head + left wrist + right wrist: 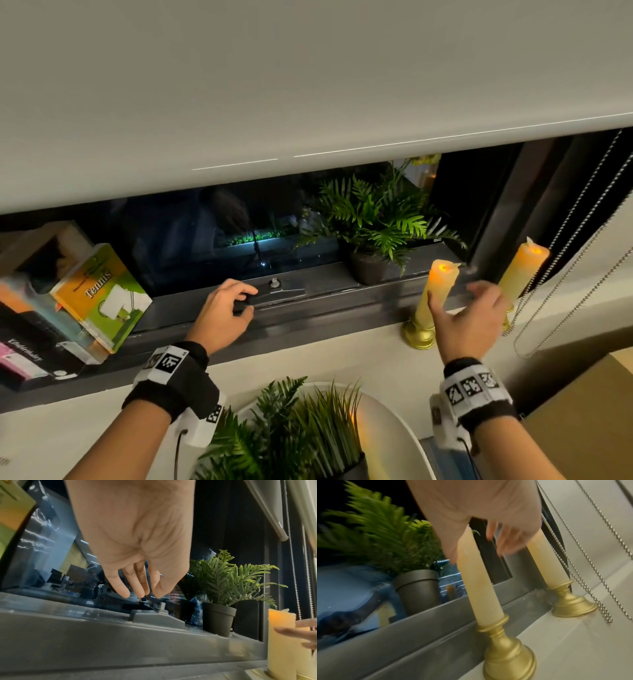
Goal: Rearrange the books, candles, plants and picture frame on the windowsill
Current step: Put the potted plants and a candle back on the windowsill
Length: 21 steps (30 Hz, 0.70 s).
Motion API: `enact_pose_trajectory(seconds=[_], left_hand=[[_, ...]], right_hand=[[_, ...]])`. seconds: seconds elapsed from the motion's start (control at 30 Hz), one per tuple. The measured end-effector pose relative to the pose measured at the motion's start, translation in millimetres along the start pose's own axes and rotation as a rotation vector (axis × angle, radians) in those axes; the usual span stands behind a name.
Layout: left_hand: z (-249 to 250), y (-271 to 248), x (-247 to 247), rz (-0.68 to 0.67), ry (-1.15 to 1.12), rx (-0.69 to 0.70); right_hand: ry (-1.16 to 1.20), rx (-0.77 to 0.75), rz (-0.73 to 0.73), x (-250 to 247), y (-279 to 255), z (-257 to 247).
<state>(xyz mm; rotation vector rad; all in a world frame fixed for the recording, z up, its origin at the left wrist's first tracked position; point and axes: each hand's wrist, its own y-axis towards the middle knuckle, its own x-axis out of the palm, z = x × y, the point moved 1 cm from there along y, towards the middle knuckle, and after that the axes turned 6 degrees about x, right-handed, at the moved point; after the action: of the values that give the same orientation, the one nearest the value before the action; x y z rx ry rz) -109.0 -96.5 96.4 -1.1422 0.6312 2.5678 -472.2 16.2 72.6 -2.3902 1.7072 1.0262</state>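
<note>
Windowsill [342, 356], pale ledge under dark window frame [191, 329]. Books [68, 308] lean at left end. Potted fern [373, 222] stands on frame ledge. Two lit candles in gold holders, near candle [433, 298], far candle [520, 274], upright at right.

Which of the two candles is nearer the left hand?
The cream candle on the nearer gold base, left of the right hand; the other candle stands beyond it.

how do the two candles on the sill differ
The nearer candle stands beside the right hand, its gold base in full view; the farther candle stands by the bead chain, its base mostly hidden. Both are cream, upright, glowing.
</note>
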Motion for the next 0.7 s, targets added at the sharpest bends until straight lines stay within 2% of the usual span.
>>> enact_pose_trajectory(seconds=[0.1,0.13,0.2,0.3,0.4,0.47,0.57,0.7], left_hand=[[3,-1,-7,-0.005,-0.001,-0.007],[4,-2,-7,-0.011,-0.002,0.002],[7,-5,-7,-0.023,-0.004,0.017],[11,-10,-10,-0.034,-0.01,0.03],[18,-12,-12,-0.046,-0.026,0.053],[28,-11,-12,-0.058,-0.052,0.07],[47,-8,-6,-0.113,-0.101,0.096],[73,-1,6,-0.144,-0.177,0.145]], right_hand=[[-0.1,0.075,-0.284,24,19,7],[-0.137,0.069,-0.382,31,20,9],[-0.12,0.018,-0.478,38,15,10],[-0.094,-0.101,-0.505,29,-2,3],[-0.015,-0.288,-0.492,6,-27,-16],[0.096,-0.408,-0.512,-12,-45,-43],[0.252,-0.509,-0.582,-27,-64,-94],[0.342,-0.594,-0.696,-9,-76,-152]])
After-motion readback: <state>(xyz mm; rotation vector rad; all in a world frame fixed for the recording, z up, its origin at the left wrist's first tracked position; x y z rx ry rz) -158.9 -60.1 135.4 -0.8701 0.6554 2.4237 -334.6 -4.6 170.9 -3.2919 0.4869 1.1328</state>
